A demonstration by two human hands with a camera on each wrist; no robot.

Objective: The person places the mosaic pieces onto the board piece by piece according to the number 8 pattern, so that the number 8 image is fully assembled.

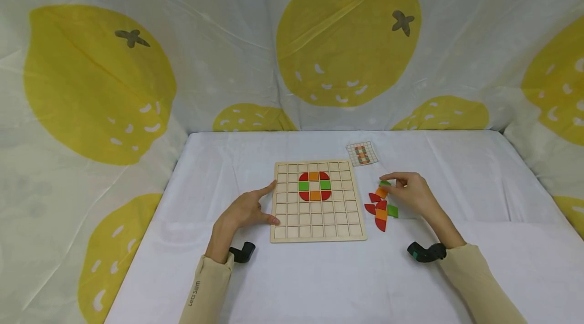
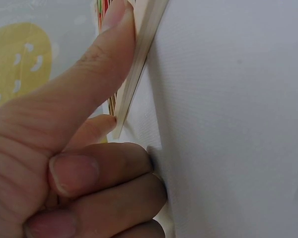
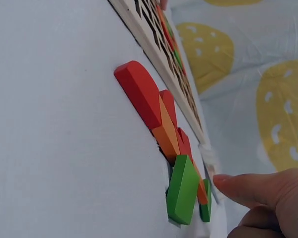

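Left hand (image 1: pixel 245 209), thumb and forefinger spread, touches gridded wooden board (image 1: pixel 317 220) at nine o'clock; right hand (image 1: pixel 413 192), pinch unclear, reaches flat green block (image 1: pixel 385 182).

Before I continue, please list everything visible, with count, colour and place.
Board: 1, pale wood, on tablecloth
Set pieces: 8 (4 red, 2 orange, 2 green), on board
Loose pieces: 8, same mix, right of board
Card: 1, multicoloured, by board's far-right corner
Tablecloth: 1, white, under board
Backdrop: 1, pale and yellow, behind
Cameras: 2, black, at wrists
Sleeves: 2, beige, on forearms
Left hand: 1, board's left edge
Right hand: 1, at loose pieces
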